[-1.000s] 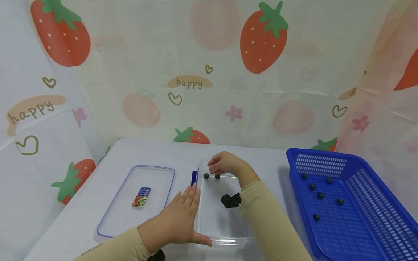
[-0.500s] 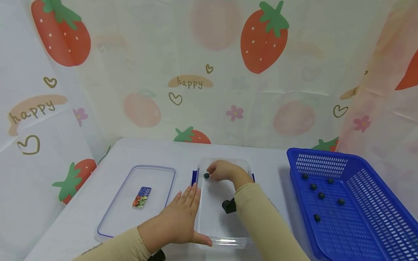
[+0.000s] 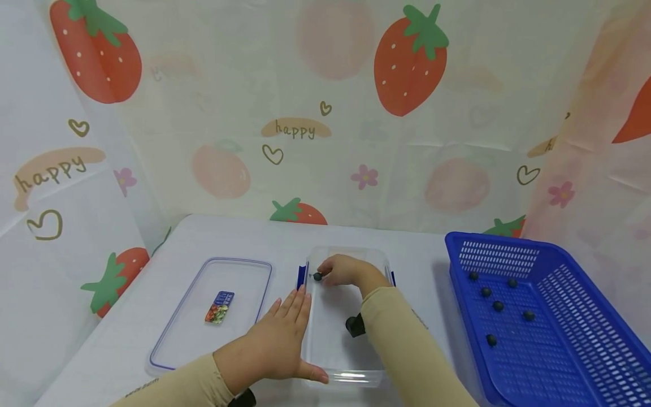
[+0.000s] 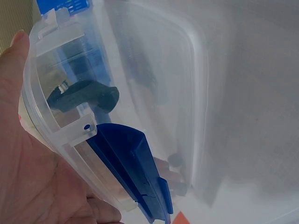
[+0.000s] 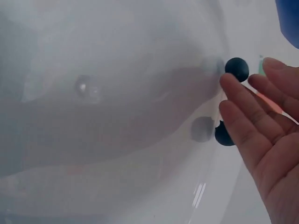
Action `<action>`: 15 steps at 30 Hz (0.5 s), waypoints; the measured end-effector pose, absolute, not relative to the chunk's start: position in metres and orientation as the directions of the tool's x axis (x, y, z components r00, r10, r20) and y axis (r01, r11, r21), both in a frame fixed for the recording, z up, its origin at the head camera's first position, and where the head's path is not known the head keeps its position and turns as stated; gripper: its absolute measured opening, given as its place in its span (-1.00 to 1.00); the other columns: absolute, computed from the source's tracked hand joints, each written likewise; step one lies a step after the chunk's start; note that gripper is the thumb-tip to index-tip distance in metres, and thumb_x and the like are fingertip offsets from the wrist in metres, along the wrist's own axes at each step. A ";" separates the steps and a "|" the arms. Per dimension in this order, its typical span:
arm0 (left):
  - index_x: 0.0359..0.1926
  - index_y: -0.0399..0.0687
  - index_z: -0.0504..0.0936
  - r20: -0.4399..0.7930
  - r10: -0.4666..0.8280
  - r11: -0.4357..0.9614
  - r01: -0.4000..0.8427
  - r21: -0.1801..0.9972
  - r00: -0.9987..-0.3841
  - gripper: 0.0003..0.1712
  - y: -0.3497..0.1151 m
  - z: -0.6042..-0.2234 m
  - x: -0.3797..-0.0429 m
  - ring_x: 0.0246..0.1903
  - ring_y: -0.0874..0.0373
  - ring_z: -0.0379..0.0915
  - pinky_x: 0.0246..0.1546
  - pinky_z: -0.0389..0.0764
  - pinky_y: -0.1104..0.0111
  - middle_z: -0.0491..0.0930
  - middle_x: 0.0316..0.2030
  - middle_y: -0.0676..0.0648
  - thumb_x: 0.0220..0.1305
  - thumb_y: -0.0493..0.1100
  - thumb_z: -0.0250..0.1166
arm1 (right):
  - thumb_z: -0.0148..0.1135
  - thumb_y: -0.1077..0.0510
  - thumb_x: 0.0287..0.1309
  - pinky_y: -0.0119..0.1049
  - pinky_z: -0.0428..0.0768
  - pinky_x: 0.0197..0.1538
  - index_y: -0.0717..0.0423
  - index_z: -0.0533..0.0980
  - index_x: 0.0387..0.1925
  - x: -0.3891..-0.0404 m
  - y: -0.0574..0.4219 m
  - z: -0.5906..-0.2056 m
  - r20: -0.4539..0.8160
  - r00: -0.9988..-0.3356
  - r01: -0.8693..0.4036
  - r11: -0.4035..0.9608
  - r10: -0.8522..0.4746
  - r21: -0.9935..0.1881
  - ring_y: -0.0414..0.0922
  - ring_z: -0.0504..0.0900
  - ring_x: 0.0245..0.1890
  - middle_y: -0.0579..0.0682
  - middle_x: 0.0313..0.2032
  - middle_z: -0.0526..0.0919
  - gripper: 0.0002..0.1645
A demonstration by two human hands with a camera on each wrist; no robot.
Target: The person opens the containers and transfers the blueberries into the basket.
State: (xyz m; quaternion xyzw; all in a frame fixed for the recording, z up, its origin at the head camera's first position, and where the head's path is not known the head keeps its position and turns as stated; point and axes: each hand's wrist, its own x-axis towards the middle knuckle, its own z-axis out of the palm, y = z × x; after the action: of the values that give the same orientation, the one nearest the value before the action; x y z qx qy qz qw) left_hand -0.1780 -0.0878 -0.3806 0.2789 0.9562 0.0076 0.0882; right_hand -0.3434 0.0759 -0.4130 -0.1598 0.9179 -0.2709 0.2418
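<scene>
A clear plastic box (image 3: 356, 375) with blue side latches (image 4: 128, 163) stands mid-table. My left hand (image 3: 274, 339) lies flat along its left wall, fingers straight and thumb spread at the near corner. Inside its far end is my right hand (image 3: 348, 271), fingers loosely extended. One small dark, blueberry-like ball (image 5: 237, 69) lies at its fingertips near the far wall. A second dark ball (image 5: 224, 134) sits beside the fingers, partly covered by them; the head view hides it behind the hand. Neither ball appears gripped.
Left of the box lies a clear lid (image 3: 190, 345) with a blue-edged seal and a colourful label (image 3: 220, 308). At right a blue perforated basket (image 3: 529, 362) holds several dark balls (image 3: 498, 306). A strawberry-print cloth (image 3: 325, 169) hangs behind the table.
My right hand has come down into the box's far end and moved slightly left. The left ball has shifted a little left; the other went behind the hand. My left hand stays put.
</scene>
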 end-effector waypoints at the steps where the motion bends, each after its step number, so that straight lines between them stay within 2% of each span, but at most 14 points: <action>1: 0.38 -0.36 -0.11 -0.163 0.535 0.844 0.532 0.067 -0.829 0.46 -0.088 -0.381 -0.178 0.37 -0.15 -0.30 0.26 0.00 -0.03 -0.19 0.37 -0.34 -0.26 0.70 -0.07 | 0.21 0.20 0.09 -0.10 0.37 0.16 0.05 0.52 0.04 -0.343 0.075 -0.414 -0.354 -0.829 -0.169 0.798 -0.432 -0.578 -0.11 0.47 0.02 -0.06 0.01 0.55 -0.58; 15: 0.38 -0.35 -0.10 -0.165 0.535 0.845 0.527 0.093 -0.829 0.47 -0.089 -0.381 -0.178 0.37 -0.16 -0.31 0.26 -0.02 -0.05 -0.19 0.38 -0.34 -0.28 0.71 -0.08 | 0.27 0.22 0.05 -0.17 0.44 0.09 0.10 0.52 0.01 -0.341 0.070 -0.415 -0.354 -0.814 -0.138 0.747 -0.459 -0.650 -0.14 0.50 -0.14 -0.05 -0.13 0.57 -0.59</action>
State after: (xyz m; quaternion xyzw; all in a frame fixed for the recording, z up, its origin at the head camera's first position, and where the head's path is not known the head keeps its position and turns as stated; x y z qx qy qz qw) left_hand -0.1781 -0.0890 -0.3814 0.2777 0.9559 0.0217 0.0926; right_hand -0.3409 0.0703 -0.4154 -0.1662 0.8991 -0.3144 0.2552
